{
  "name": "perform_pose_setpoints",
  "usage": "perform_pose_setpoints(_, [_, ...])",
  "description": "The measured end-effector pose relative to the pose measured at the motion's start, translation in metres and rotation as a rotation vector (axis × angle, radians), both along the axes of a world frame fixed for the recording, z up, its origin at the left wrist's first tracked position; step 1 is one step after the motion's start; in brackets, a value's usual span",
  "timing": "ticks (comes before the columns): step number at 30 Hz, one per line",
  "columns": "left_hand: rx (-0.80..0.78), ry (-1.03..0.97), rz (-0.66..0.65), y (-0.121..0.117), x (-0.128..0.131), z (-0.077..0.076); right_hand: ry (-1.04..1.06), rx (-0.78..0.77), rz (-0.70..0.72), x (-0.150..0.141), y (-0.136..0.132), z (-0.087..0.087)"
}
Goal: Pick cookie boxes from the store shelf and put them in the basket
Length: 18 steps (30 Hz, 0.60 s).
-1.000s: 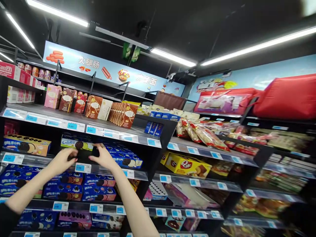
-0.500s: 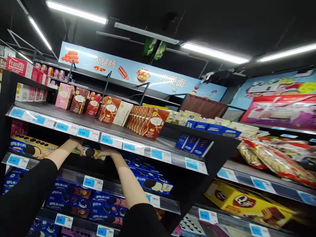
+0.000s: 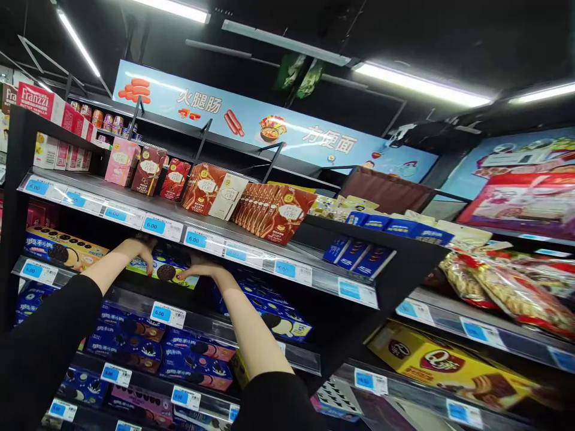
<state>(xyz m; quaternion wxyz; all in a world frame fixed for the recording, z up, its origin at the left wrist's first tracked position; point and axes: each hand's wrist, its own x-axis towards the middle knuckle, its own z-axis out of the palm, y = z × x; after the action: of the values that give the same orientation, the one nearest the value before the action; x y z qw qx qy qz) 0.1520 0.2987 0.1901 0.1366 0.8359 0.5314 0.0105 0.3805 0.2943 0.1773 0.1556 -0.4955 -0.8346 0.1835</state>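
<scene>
Both arms reach into the shelf level under the upper row of price labels. Between my hands is a blue and green box of sandwich cookies [image 3: 166, 273], a dark cookie printed on its front. My left hand [image 3: 142, 249] grips its left end, with the fingertips partly in shadow. At the right end my right hand [image 3: 200, 265] is closed on the box, thumb towards the front face. A yellow and blue cookie box [image 3: 63, 248] lies left of my left arm. Right of my right forearm are blue cookie boxes [image 3: 283, 317].
The shelf edge with price labels [image 3: 197, 238] runs just above my hands. Brown and white biscuit packs [image 3: 287, 212] stand on top of it. More blue cookie boxes [image 3: 193, 359] are stacked below. A yellow cake box [image 3: 440, 362] and bagged snacks [image 3: 516, 287] lie to the right.
The cookie box between my hands shows more of its front and top, further out from the shadow under the shelf. My hands stay on its ends. The view has shifted slightly.
</scene>
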Motion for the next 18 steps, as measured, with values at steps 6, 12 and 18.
perform_pose_setpoints(6, [-0.114,-0.023,-0.126,-0.026,-0.004,0.007,0.061,-0.114,0.006,0.000,-0.027,0.001])
perform_pose_setpoints(12, [-0.165,-0.128,-0.167,-0.040,-0.015,0.025,0.409,-0.047,-0.017,0.016,-0.060,0.003])
perform_pose_setpoints(18, [-0.295,-0.213,-0.213,-0.090,-0.017,0.047,0.719,-0.099,0.030,0.030,-0.127,0.002])
